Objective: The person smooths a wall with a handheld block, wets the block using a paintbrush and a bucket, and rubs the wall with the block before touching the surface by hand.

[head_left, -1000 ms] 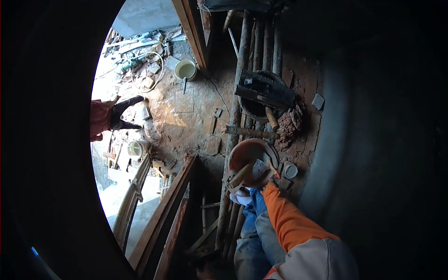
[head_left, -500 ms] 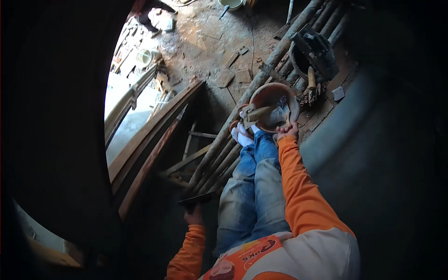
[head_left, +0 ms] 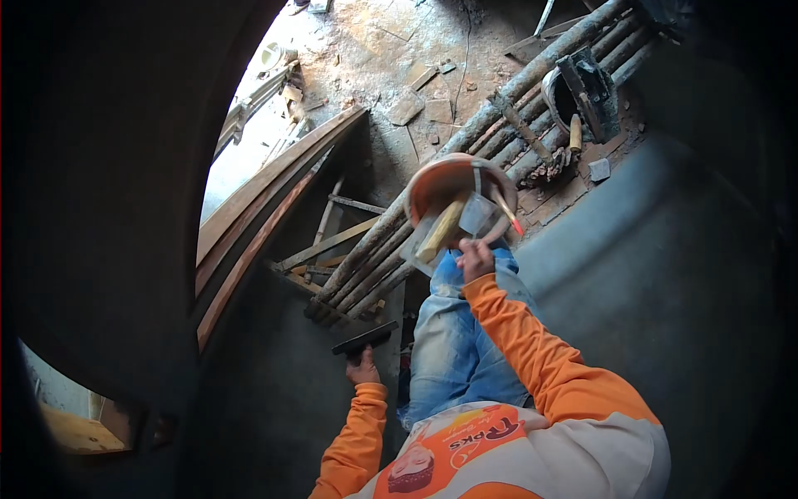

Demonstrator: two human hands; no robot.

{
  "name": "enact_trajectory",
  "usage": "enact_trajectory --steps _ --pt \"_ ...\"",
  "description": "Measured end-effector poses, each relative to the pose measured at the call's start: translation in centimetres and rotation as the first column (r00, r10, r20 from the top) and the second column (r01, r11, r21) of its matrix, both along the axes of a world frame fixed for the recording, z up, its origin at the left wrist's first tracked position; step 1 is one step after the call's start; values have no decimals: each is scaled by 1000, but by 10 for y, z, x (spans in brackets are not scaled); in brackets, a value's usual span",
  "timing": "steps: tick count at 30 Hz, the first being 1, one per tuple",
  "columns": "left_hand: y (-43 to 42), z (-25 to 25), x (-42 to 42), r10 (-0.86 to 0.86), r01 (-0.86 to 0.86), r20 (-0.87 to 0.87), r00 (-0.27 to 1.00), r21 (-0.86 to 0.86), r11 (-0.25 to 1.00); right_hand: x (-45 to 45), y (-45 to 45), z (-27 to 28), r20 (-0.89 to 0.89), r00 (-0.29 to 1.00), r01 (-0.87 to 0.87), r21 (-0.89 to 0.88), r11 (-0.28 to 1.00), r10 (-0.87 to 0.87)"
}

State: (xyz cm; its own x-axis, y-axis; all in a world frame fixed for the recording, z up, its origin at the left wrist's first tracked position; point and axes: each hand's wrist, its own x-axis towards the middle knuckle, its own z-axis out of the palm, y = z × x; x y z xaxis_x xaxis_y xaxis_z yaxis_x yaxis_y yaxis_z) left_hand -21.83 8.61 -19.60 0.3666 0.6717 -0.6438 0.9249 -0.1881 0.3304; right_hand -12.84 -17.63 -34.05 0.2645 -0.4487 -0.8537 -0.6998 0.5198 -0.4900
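1. Black float [head_left: 364, 338] is to the lower left of the bucket [head_left: 431, 186], held by the left hand [head_left: 362, 368], fingers closed on it.
2. Right hand [head_left: 476, 259] is just below the bucket, fingers curled beside a blurred wooden-handled trowel [head_left: 442, 231]; I cannot tell if it grips.
3. Round poles [head_left: 532, 77] run diagonally past the bucket.
4. Above the bucket, the dusty floor [head_left: 366, 46] carries broken tiles [head_left: 406, 108].
5. Left of the bucket lean long planks [head_left: 274, 179]; to its right spreads a smooth grey surface [head_left: 615, 249].
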Motion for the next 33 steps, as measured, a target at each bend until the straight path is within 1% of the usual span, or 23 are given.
enact_trajectory --steps 1,2,3,5,6,8,9,10,12,15,16,17,20,22,24,25,26,27,29,30,31,32,33 --pt "-2 4 -3 26 -26 -24 999 9 1000 -9 14 1 -12 980 -197 -37 980 196" --pt "-2 5 -9 52 -52 -47 998 20 998 -15 27 3 -29 922 -386 -69 920 385" --pt "0 6 -18 51 -50 -57 997 23 999 -20 40 5 -38 923 -385 -63 921 383" --pt "7 3 -45 60 -61 12 998 88 994 -26 62 5 -37 801 -594 -180 784 598" --pt "8 6 -54 63 -63 3 998 90 994 -25 73 5 -42 774 -630 -150 762 632" --pt "10 10 -69 139 -136 -9 990 137 981 -22 99 0 -127 691 -715 22 698 712" --pt "11 11 -75 139 -135 -14 990 140 981 -20 110 -5 -129 690 -715 27 698 712" --pt "14 13 -81 143 -133 -47 989 174 976 -20 121 -11 -142 615 -770 106 630 776" --pt "20 16 -92 145 -123 -92 985 211 970 -23 142 -21 -151 536 -808 196 556 831" --pt "23 17 -96 144 -104 -137 980 262 959 -50 175 -54 -156 415 -831 335 443 896" --pt "17 21 -86 185 -146 -131 974 263 954 -59 186 -64 -152 378 -831 380 407 913" --pt "14 21 -80 224 -187 -121 967 263 947 -69 197 -75 -199 316 -851 374 370 928" --pt "19 16 -79 164 -132 -100 981 271 953 -97 207 -91 -232 159 -881 406 244 960" --pt "25 17 -80 122 -90 -99 988 281 955 -112 202 -88 -57 203 -837 507 204 977" --pt "33 12 -80 76 -52 -77 994 276 960 -106 199 -90 14 90 -843 534 69 996" --pt "44 10 -91 27 -9 -59 998 281 960 -102 198 -91 52 35 -841 541 1 998" --pt "47 8 -88 -25 35 -39 999 283 958 -92 185 -89 63 2 -853 521 -31 998" --pt "49 8 -84 -36 41 -25 999 262 964 -78 169 -88 26 -16 -886 463 -26 1000" --pt "40 15 -56 105 -106 12 994 163 981 -43 122 -76 -153 -45 -970 243 -7 987" --pt "33 24 -39 94 -98 36 995 138 986 -24 90 -65 -265 -54 -992 122 -22 963" --pt "23 31 -20 56 -57 12 998 114 992 -4 53 -50 -360 -47 -999 24 -41 932" --pt "15 35 -3 12 -12 -5 1000 89 996 14 7 -27 -408 -35 -999 -22 -48 912" --pt "20 29 1 -4 2 36 999 60 998 40 -46 15 -350 -6 -997 72 20 937"
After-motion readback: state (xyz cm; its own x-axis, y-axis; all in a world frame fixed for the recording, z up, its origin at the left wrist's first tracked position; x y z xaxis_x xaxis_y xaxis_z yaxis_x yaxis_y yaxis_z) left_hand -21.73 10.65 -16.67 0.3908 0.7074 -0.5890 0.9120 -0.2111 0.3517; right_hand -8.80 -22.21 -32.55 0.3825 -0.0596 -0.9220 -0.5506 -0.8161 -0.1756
